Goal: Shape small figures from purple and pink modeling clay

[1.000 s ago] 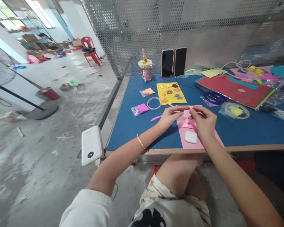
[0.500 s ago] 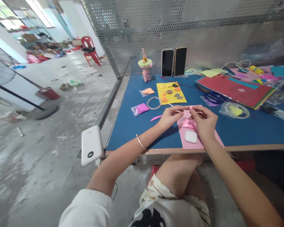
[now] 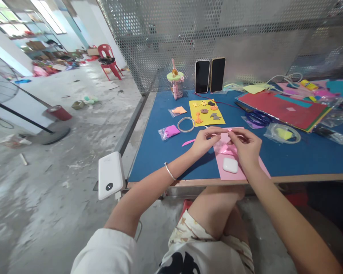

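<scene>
Both hands meet over a pink sheet [image 3: 223, 173] at the table's front. My left hand [image 3: 208, 140] and my right hand [image 3: 247, 144] are closed, fingertips pinching the upper edge of a small clear bag of pink clay [image 3: 228, 150]. Fingers partly cover the bag, so whether its top is torn is unclear. Just below it, a white rounded case [image 3: 230, 165] lies on the pink sheet. A thin magenta strip [image 3: 188, 143] rests left of my left hand.
Behind the hands, a yellow sheet [image 3: 222, 121] carries several small clay animals. Bagged purple clay [image 3: 171, 131], bagged orange clay [image 3: 179, 110] and a ring [image 3: 186, 124] lie left. Two phones [image 3: 202, 76] stand at the back. Scissors [image 3: 257, 118] and red sheets [image 3: 286, 110] lie right.
My right hand has shifted very slightly to the left. Both hands keep their pinch on the bag, and the things on the table stay where they were.
</scene>
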Action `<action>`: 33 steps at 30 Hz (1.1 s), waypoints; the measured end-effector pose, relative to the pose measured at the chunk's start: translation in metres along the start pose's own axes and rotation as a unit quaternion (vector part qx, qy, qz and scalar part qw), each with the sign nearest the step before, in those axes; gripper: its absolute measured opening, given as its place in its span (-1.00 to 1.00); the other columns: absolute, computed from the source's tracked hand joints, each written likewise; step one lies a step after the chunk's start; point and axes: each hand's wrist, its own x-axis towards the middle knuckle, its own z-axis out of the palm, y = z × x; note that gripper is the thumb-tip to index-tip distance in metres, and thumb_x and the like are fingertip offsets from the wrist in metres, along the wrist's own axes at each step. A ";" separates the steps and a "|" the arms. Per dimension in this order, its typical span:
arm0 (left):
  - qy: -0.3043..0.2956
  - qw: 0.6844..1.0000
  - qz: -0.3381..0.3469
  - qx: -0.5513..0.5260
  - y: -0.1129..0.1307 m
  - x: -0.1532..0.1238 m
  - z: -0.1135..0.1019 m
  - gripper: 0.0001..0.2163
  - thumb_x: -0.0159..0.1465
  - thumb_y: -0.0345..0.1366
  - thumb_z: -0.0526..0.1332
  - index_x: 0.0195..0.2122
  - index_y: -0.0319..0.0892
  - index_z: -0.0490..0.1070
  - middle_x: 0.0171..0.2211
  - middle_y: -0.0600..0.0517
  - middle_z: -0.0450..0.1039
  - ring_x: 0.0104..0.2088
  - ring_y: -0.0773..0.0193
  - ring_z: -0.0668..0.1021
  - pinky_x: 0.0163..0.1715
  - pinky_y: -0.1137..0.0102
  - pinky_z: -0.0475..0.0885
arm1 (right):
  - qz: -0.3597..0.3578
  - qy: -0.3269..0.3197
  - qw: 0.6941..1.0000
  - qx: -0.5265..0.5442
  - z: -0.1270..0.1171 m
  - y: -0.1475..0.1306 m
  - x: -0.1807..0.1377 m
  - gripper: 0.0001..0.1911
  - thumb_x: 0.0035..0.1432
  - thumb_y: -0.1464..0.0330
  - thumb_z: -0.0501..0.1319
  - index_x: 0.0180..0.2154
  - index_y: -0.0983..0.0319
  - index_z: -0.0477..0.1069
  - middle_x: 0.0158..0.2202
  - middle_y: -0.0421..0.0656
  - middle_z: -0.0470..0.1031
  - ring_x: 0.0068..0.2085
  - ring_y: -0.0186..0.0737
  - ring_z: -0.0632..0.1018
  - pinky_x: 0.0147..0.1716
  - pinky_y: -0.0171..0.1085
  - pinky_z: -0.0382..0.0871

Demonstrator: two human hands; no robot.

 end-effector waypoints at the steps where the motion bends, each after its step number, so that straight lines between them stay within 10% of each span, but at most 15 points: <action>1: 0.000 1.000 -0.002 0.004 0.000 0.000 0.000 -0.77 0.16 -0.36 0.19 -0.19 -0.14 0.56 -0.10 -0.06 0.53 -0.06 0.21 0.50 -0.09 0.37 0.36 | 0.001 0.000 1.000 0.000 0.000 0.000 0.000 -0.77 -0.04 0.22 0.37 -0.33 0.20 0.53 -0.37 -0.17 0.55 -0.53 -0.31 0.53 -0.60 -0.32 0.47; 8: 0.012 0.991 0.020 0.129 0.006 0.001 -0.001 -0.73 0.17 -0.43 0.11 -0.19 -0.15 0.55 -0.14 -0.04 0.53 -0.13 0.24 0.52 -0.17 0.40 0.38 | 0.010 0.004 1.000 0.021 0.000 0.001 0.001 -0.78 -0.06 0.24 0.38 -0.35 0.21 0.53 -0.40 -0.19 0.53 -0.55 -0.35 0.51 -0.62 -0.36 0.44; 15: -0.056 0.903 0.032 0.424 0.006 0.001 -0.010 -0.85 0.06 -0.48 0.17 -0.48 -0.18 0.53 -0.29 -0.01 0.48 -0.21 0.22 0.49 -0.08 0.31 0.36 | 0.107 -0.018 0.991 0.083 0.000 0.013 0.006 -0.74 -0.13 0.25 0.41 -0.36 0.22 0.52 -0.46 -0.24 0.50 -0.59 -0.42 0.49 -0.62 -0.41 0.41; 33: -0.132 0.880 -0.021 0.455 -0.012 0.005 -0.010 -0.89 0.07 -0.33 0.33 -0.36 -0.04 0.62 -0.07 0.00 0.38 -0.02 0.12 0.35 0.06 0.24 0.25 | 0.181 -0.076 0.974 0.110 0.001 0.011 0.007 -0.67 -0.25 0.26 0.48 -0.39 0.24 0.53 -0.48 -0.23 0.50 -0.55 -0.42 0.49 -0.55 -0.41 0.43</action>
